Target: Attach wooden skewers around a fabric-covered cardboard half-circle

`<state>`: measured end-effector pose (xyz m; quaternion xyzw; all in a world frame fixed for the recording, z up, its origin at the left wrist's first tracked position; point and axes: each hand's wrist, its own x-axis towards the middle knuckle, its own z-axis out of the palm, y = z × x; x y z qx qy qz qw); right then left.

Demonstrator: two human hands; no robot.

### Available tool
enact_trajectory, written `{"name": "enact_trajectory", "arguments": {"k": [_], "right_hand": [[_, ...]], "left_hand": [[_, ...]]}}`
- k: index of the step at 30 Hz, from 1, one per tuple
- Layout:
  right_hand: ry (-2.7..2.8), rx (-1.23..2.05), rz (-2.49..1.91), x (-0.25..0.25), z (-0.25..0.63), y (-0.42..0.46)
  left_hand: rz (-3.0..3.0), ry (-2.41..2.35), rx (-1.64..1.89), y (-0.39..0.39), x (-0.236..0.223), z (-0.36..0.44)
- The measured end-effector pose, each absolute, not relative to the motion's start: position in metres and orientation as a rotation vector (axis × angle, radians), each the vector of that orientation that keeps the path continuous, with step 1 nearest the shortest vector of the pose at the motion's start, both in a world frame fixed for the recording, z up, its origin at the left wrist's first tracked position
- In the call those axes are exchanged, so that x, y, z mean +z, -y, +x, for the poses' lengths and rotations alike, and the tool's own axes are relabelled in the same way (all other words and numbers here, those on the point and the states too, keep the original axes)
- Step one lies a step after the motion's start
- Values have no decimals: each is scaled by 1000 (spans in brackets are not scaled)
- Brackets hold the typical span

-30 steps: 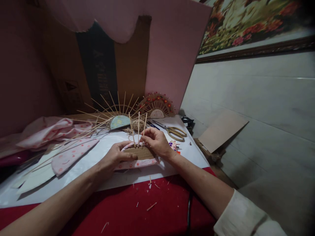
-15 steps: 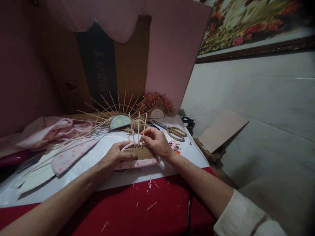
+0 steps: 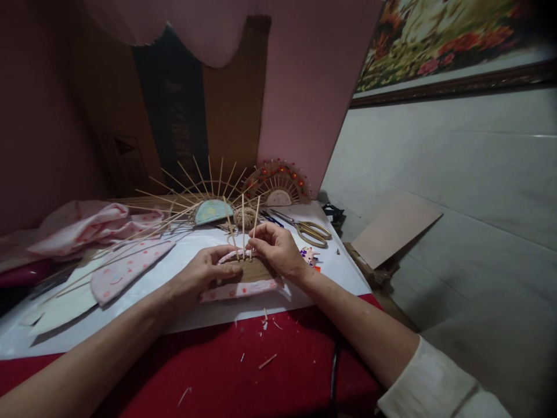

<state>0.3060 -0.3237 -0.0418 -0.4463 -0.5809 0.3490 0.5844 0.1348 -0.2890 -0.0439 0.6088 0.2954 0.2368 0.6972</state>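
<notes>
A half-round piece of brown cardboard [image 3: 252, 271] edged with pink dotted fabric [image 3: 239, 290] is held low over the table. My left hand [image 3: 204, 271] grips its left end, thumb on the cardboard face and fingers behind. Three thin wooden sticks [image 3: 243, 226] stand up from the cardboard near its upper edge. My right hand [image 3: 278, 249] pinches the rightmost stick [image 3: 256, 217] near its base, thumb and forefinger together. Behind the hands lie a ball of twine [image 3: 246, 217] and a light blue half-round piece [image 3: 212, 211] with sticks fanning out from it.
Gold-handled scissors [image 3: 311, 231] lie at the right on white paper [image 3: 343, 267]. A finished-looking fan with red beads [image 3: 278, 180] stands at the back. Pink dotted fabric pieces [image 3: 130, 267] lie at left. Wood scraps [image 3: 267, 361] dot the red cloth [image 3: 217, 371].
The view has shifted slightly. My left thumb has moved a little up on the cardboard, and the left stick leans more to the left. My right hand keeps its pinch on the right stick.
</notes>
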Motion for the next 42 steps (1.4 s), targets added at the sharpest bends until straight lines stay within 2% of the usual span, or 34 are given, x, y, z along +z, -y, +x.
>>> {"name": "enact_trajectory", "arguments": {"k": [7, 28, 42], "right_hand": [[1407, 731, -1111, -44, 300, 329], [1425, 773, -1147, -47, 296, 332], [1360, 833, -1125, -48, 297, 331]], "left_hand": [[1465, -787, 546, 295, -33, 137], [1623, -776, 591, 292, -40, 137], [1435, -767, 632, 296, -41, 136]]}}
